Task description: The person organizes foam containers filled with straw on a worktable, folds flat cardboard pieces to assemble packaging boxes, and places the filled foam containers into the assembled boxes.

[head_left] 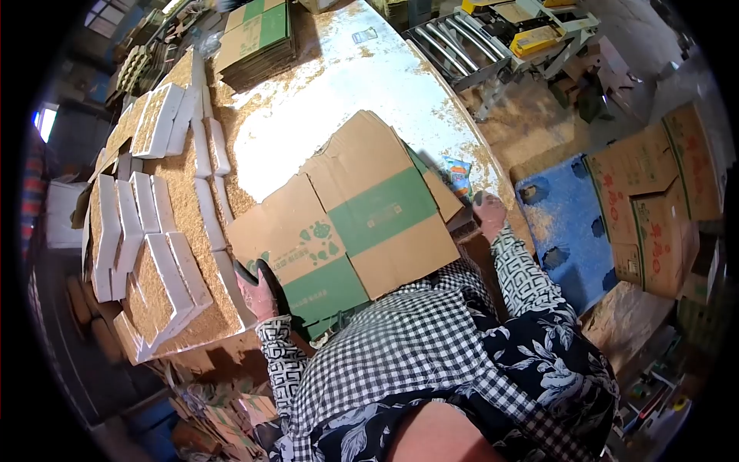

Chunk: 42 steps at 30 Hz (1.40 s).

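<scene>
A folded cardboard carton (385, 208), brown with green bands and printing, lies in front of my body on the table. My left hand (259, 296), with dark coverings on its fingers, is at the carton's left edge. Its thumb and fingers are apart, and the fingers touch the cardboard. Past the right end of the carton is my right hand (490, 217), its fingers curled. What those fingers hold, if anything, is hidden. Close beside it lies a small blue printed packet (459, 177).
White foam trays (158, 123) stand in rows among sawdust (185, 181) on the left. A stack of flat cartons (255, 46) is at the back. A roller conveyor (462, 38) stands far right. Opened cartons (643, 200) stand beside a blue pallet (566, 215) on the right.
</scene>
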Motion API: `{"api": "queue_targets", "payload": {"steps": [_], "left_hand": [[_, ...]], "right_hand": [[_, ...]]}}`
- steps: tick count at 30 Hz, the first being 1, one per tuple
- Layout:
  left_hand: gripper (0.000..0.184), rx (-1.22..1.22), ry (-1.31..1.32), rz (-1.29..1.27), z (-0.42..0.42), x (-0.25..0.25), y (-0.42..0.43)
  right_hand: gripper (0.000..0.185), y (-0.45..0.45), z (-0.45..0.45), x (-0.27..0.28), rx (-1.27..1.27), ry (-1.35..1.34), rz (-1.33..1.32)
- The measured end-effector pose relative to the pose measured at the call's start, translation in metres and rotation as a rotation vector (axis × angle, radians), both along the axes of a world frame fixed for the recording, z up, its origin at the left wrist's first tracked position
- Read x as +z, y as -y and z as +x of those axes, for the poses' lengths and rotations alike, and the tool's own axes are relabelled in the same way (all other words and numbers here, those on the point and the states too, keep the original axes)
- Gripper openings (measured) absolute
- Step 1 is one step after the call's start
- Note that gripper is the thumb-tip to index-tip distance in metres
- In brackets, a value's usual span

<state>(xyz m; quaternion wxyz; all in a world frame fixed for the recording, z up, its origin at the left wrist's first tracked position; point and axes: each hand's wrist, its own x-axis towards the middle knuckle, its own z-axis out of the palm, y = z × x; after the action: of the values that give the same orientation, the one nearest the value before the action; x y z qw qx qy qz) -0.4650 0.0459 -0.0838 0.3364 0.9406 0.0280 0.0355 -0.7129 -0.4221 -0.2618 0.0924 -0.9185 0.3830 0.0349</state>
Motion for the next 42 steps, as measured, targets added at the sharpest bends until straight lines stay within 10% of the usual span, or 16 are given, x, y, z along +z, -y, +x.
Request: {"api": "queue_targets", "payload": {"steps": [4, 13, 18, 24, 27, 42], "left_hand": [[0.064, 0.004, 0.006, -0.013, -0.002, 0.000, 0.002], [0.064, 0.010, 0.016, 0.064, 0.002, -0.009, -0.008], [0.066, -0.023, -0.027, -0.054, -0.003, 0.004, 0.001], [0.067, -0.012, -0.023, -0.021, -0.004, 0.007, 0.001], [0.068, -0.008, -0.021, -0.091, -0.005, 0.008, 0.007], [0.062, -0.002, -0.042, -0.071, 0.000, 0.000, -0.002]], "right_hand": [[0.038, -0.005, -0.003, 0.000, 0.063, 0.319, -0.328], [0.029, -0.032, 0.059, 0.034, 0.208, -0.371, -0.036], [0.014, 0.012, 0.025, -0.001, 0.328, 0.078, -0.199], [0.026, 0.012, 0.003, 0.064, -0.635, 0.939, 1.278], [0.020, 0.008, 0.003, 0.101, -0.460, 1.069, 1.512], [0.027, -0.005, 0.022, 0.197, -0.157, 1.089, 1.465]]}}
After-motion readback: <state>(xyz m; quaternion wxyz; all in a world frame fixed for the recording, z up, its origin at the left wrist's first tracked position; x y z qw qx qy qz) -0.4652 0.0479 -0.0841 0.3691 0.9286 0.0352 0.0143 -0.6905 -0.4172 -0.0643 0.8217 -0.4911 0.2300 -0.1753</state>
